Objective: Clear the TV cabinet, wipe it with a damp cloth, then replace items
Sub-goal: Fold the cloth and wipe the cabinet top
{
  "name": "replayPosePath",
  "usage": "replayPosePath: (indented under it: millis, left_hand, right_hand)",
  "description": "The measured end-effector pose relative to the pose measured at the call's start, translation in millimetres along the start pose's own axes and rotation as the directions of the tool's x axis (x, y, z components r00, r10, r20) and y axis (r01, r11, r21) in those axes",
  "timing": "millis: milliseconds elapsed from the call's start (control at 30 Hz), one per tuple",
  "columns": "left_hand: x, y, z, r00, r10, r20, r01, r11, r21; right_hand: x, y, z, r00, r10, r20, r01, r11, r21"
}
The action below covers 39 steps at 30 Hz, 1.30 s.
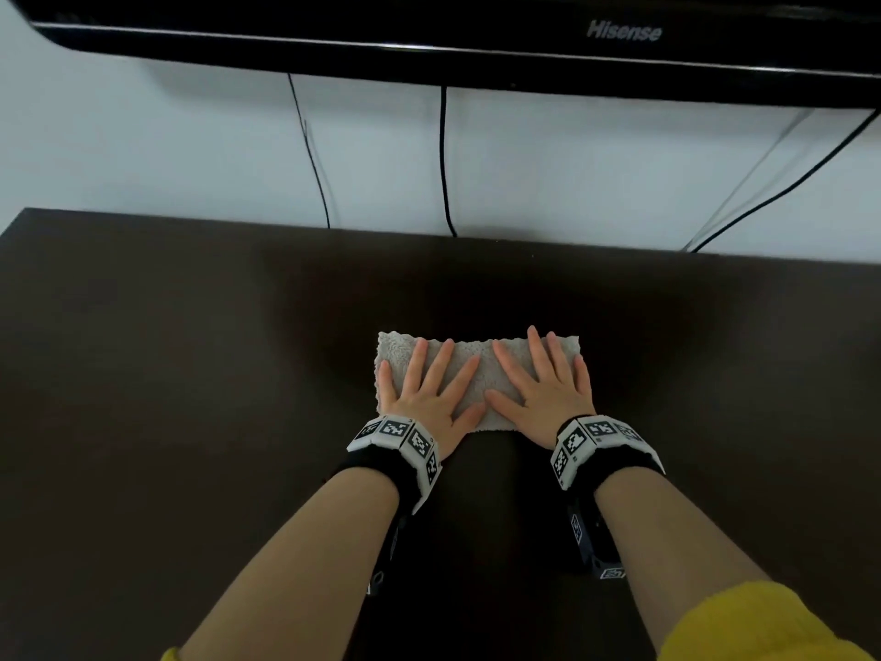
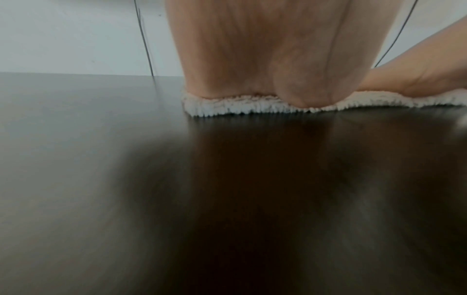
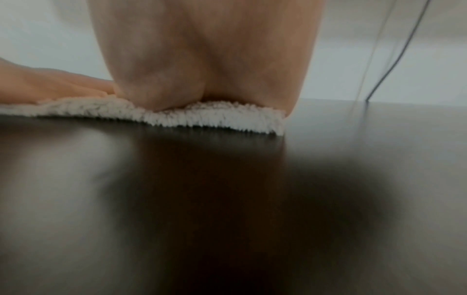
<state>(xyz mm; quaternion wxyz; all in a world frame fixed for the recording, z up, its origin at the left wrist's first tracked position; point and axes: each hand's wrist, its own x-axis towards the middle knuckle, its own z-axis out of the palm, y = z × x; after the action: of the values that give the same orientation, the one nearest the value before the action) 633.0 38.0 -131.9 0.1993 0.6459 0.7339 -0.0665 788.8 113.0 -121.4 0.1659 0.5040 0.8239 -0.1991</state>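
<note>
A pale grey fluffy cloth (image 1: pixel 476 362) lies folded into a rectangle on the dark brown cabinet top (image 1: pixel 190 374), near its middle. My left hand (image 1: pixel 431 388) presses flat on the cloth's left half with straight, spread fingers. My right hand (image 1: pixel 543 379) presses flat on the right half in the same way, thumbs nearly meeting. In the left wrist view the heel of my left hand (image 2: pixel 265 59) sits on the cloth's edge (image 2: pixel 227 106). The right wrist view has my right hand (image 3: pixel 202 59) pushing down on the cloth (image 3: pixel 215 117).
A black TV (image 1: pixel 476 50) hangs on the white wall above the cabinet. Three black cables (image 1: pixel 443 159) run down the wall behind the cabinet's back edge. The cabinet's left edge (image 1: pixel 14 221) shows at the far left.
</note>
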Motion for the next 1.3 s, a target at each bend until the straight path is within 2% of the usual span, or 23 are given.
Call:
replayPosePath:
  millis: [300,533,600,733,800,867,900,933,1000,1067,1167,1300]
  left_hand:
    - [-163.8,21.2,58.5,0.995,0.007,0.103,-0.006,1.0,-0.006]
    - [-234.4,35.8,87.6,0.987,0.059,0.147,-0.066,0.997,0.044]
    - [-243.2,41.3,92.4,0.984,0.079,0.159,-0.086,0.996,0.034]
    - [-254.2,57.2,96.0,0.978,0.132,0.164,-0.129,0.991,-0.026]
    - [-252.8,66.9,97.8,0.977,0.138,0.164,-0.134,0.99,-0.032]
    - [-246.7,72.2,104.3,0.984,0.126,0.128,-0.121,0.992,-0.04]
    - [-244.9,73.6,107.5,0.99,0.124,0.07,-0.123,0.992,-0.022]
    - [-244.7,74.4,106.7,0.994,0.113,0.013,-0.113,0.994,0.004]
    - [-248.9,72.7,108.1,0.998,0.043,0.041,-0.041,0.998,-0.044]
    - [-249.1,71.8,111.5,0.998,0.008,0.054,-0.006,0.999,-0.043]
    - [-238.6,72.3,117.0,1.0,-0.014,0.021,0.016,0.998,-0.06]
    - [-210.6,92.3,108.8,1.0,-0.027,-0.003,0.027,0.999,-0.047]
  right_hand:
    - [-153.1,-26.5,80.4,0.998,-0.006,0.062,0.005,1.0,0.016]
    - [-236.9,-33.8,129.2,0.998,0.048,0.032,-0.049,0.998,0.049]
    - [-249.8,-27.1,135.7,0.999,0.039,0.032,-0.041,0.997,0.067]
    - [-260.5,-0.5,132.6,0.99,-0.016,0.139,0.003,0.996,0.093]
    - [-262.7,9.5,130.5,0.989,-0.014,0.145,0.0,0.996,0.092]
    - [-262.8,14.7,126.0,0.988,-0.008,0.153,-0.006,0.996,0.087]
    - [-264.1,15.4,125.4,0.987,-0.01,0.159,-0.004,0.996,0.088]
    - [-265.0,15.0,125.5,0.99,-0.014,0.14,0.003,0.997,0.078]
    - [-269.3,8.3,129.0,0.999,-0.023,-0.031,0.023,1.0,-0.02]
    - [-271.0,-4.0,132.3,0.999,0.035,-0.034,-0.035,0.999,-0.015]
    - [-263.3,-17.2,139.6,0.996,0.047,-0.069,-0.046,0.999,0.016]
    - [-241.7,0.6,133.0,0.997,0.066,-0.035,-0.063,0.996,0.068]
